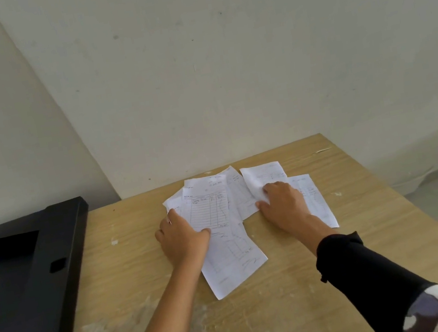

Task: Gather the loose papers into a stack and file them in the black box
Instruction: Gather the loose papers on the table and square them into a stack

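Both hands: flat on the loose papers (214, 210), palms down, nothing pinched or lifted.
L fingers (172, 215): together, stretched fwd over the left edge of the pile; thumb out to the right, lying across the lined form (209, 208).
R fingers (270, 187): slightly curled, tips pressing a crumpled sheet (262, 178) at the far right of the pile; thumb pointing left, just beside another sheet's corner.
Left hand (182, 238): forearm bare, dark cuff pushed up near the bottom of the view.
Right hand (284, 202): covers part of a long sheet (319, 203) that runs toward the person; black sleeve (372, 276) to the wrist, white patterned fabric lower down.
Papers: several white sheets w/ printed tables and handwriting, overlapping at diff angles, fanned out, not squared into a stack; one sheet (232, 263) sticks out nearest the person.
Table (152, 294): light wood grain, pale smears near the front; papers sit toward its far middle.
Black box (27, 281): on the table's left end, well apart from the papers, open side up, no paper seen inside.
Wall (223, 62): plain off-white, behind the table.
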A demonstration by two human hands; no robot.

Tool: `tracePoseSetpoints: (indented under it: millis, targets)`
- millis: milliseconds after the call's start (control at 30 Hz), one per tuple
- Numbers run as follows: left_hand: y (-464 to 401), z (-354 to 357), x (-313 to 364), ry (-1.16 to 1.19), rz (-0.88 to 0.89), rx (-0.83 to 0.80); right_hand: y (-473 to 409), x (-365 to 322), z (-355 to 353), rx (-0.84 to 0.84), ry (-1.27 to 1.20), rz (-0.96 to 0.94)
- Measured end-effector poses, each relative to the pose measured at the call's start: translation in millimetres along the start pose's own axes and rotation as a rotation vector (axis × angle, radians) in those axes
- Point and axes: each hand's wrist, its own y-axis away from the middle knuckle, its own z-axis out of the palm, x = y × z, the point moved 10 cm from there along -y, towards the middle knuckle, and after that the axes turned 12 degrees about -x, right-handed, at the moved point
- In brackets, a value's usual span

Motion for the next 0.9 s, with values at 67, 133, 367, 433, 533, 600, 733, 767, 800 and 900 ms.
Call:
tracePoseSetpoints:
  millis: [67,133,367,433,533,600,733,767,800,900]
  targets:
    - [1,0,0,0.018,-0.007,0.002,5,-2,-2,0.053,0.0,-0.032]
    - [1,0,0,0.035,-0.007,0.006,6,5,-4,0.119,-0.118,-0.012]
    - [2,2,7,0.069,0.026,0.027,12,-16,-1,0.083,-0.592,-0.02]
    - [3,-2,8,0.122,0.043,0.068,15,-42,9,0.014,-0.512,-0.069]
    - [7,-12,7,0.218,0.054,0.111,18,-72,27,-0.058,-0.297,-0.133]
    - [7,-16,3,0.256,0.065,0.105,19,-76,36,-0.099,-0.205,-0.143]
    - [1,-19,-3,0.241,0.091,0.059,15,-50,17,0.012,-0.358,-0.099]
    - [1,-19,-4,0.218,0.081,0.058,13,-40,11,0.048,-0.324,-0.055]
    - [0,-19,-4,0.196,0.067,0.055,10,-30,10,0.051,-0.244,0.008]
    - [-1,-14,4,0.122,0.059,0.03,6,-22,19,-0.027,-0.064,0.102]
